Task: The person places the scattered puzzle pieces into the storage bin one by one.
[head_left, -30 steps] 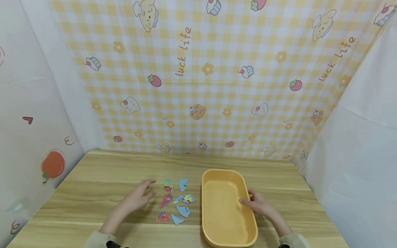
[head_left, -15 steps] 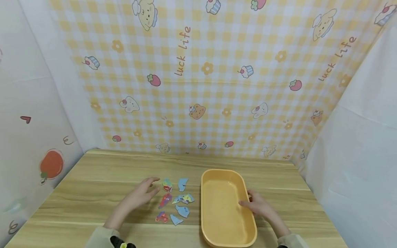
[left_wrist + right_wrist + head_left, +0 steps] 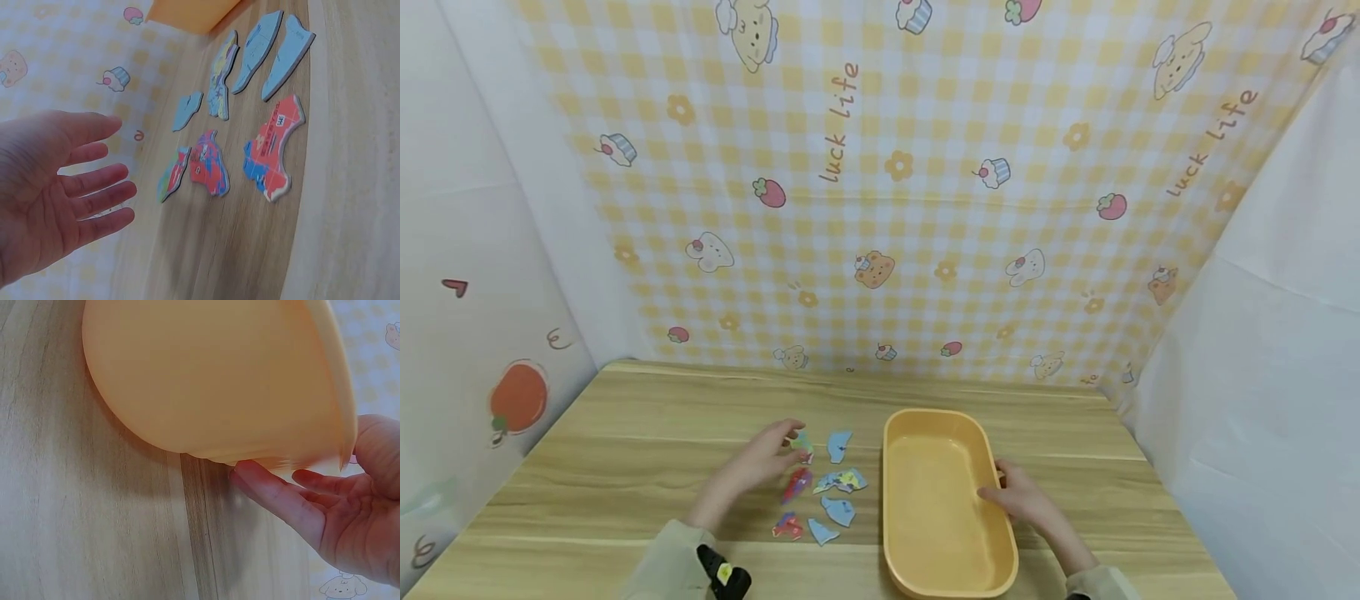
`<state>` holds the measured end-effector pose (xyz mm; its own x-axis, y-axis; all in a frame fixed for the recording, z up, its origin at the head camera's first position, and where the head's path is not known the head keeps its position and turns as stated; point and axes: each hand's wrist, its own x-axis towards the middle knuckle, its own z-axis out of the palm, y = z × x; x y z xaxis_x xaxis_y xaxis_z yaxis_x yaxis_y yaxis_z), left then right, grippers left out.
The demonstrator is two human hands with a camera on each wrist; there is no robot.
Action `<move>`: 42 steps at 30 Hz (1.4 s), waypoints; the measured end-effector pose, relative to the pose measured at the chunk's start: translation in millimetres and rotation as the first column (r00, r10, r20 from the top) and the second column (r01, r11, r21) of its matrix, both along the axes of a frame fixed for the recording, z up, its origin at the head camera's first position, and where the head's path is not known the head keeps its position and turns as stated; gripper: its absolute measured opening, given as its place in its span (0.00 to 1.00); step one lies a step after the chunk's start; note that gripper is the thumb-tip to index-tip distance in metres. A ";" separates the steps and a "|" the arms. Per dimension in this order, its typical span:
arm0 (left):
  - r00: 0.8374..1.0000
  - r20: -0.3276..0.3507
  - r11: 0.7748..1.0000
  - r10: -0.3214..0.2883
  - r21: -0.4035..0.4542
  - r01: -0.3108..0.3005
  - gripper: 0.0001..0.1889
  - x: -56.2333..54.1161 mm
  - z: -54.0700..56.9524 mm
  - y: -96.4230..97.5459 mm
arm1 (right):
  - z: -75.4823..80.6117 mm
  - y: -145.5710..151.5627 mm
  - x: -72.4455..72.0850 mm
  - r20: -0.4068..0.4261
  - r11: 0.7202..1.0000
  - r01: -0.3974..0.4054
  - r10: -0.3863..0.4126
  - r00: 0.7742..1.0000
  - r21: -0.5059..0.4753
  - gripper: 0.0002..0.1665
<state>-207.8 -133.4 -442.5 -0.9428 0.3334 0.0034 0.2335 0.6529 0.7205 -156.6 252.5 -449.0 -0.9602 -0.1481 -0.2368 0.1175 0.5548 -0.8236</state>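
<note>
My left hand (image 3: 763, 454) is over the back left of several flat, map-printed puzzle pieces. Its loosely spread fingers partly cover a green and red piece (image 3: 803, 444) in the head view; the left wrist view shows them holding nothing. Near that hand lie a red-purple piece (image 3: 796, 483) and a red-blue piece (image 3: 272, 150). Plain blue pieces (image 3: 838, 511) and a blue-yellow piece (image 3: 842, 481) lie to their right. At the right, my right hand (image 3: 1024, 494) grips the side of a shallow orange plastic tub (image 3: 886, 500), thumb over the rim, fingers underneath outside.
The wooden table (image 3: 647, 450) meets a yellow checked cloth backdrop (image 3: 925, 217) at its back edge. White cloth walls (image 3: 1270, 400) stand at both sides. Nothing lies inside the tub. A dark strap device (image 3: 724, 573) sits at my left wrist.
My left hand has moved right and slightly away from me, from beside the pieces to over the green and red one. My right hand keeps its hold on the tub.
</note>
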 end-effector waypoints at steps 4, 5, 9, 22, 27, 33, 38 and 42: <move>1.000 0.000 1.000 -0.005 -0.011 0.005 0.24 -7.1 -2.7 8.5 | -0.8 -0.6 -0.2 -0.012 1.000 0.016 -0.016 1.000 0.008 0.33; 1.000 -0.003 1.000 -0.009 -0.018 0.009 0.24 -8.8 -3.7 10.2 | -1.0 -0.6 -0.1 -0.012 1.000 0.018 -0.018 1.000 0.008 0.33; 1.000 0.003 0.999 -0.018 -0.032 0.018 0.24 -15.2 -5.8 16.1 | 0.0 -0.3 0.7 -0.003 1.000 0.014 -0.014 1.000 -0.012 0.32; 0.999 0.023 0.998 -0.029 -0.062 0.030 0.25 -26.0 -10.3 25.8 | -1.5 -0.9 0.2 -0.015 1.000 0.022 -0.022 1.000 -0.011 0.34; 0.999 0.022 0.998 -0.037 -0.050 0.039 0.24 -29.4 -15.1 32.2 | -0.8 -1.3 0.3 -0.014 1.000 0.021 -0.021 1.000 -0.006 0.34; 1.000 -0.010 0.997 -0.027 -0.070 0.026 0.26 -32.2 -16.1 41.2 | -0.1 -1.8 0.0 0.004 1.000 0.028 -0.028 1.000 -0.013 0.33; 1.000 0.014 0.995 -0.026 -0.097 0.027 0.27 -37.1 -17.6 45.3 | 1.3 -2.4 1.2 0.006 0.999 0.035 -0.035 0.999 -0.011 0.34; 0.999 0.015 0.991 -0.042 -0.123 0.043 0.26 -39.6 -20.1 45.1 | 0.9 -2.4 2.1 0.000 0.999 0.037 -0.037 0.999 -0.011 0.34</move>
<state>-247.4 -88.3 -462.6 -0.9275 0.3702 -0.0518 0.2545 0.7269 0.6378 -154.6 250.1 -448.2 -0.9651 -0.1150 -0.2351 0.1377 0.5409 -0.8297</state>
